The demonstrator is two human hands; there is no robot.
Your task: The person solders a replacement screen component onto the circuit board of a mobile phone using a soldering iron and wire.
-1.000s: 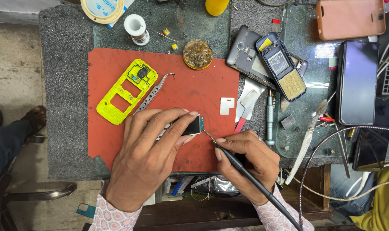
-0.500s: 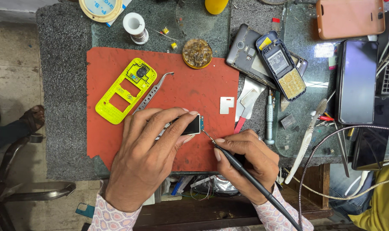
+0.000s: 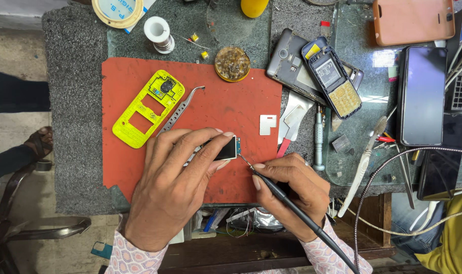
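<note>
Near the middle of the frame, the left hand [image 3: 172, 195] pinches a small circuit board with a dark screen [image 3: 226, 148] between thumb and fingers, holding it over the red mat [image 3: 231, 106]. The right hand [image 3: 292, 195] has its grip closed around a soldering iron [image 3: 292, 203], the tip touching the board's right edge. A yellow phone shell [image 3: 149, 108] and tweezers [image 3: 180, 109] lie upper left on the mat.

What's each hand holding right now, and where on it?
Left hand pins the small circuit board by its left end; right hand grips the soldering iron low on its handle, near the tip.
</note>
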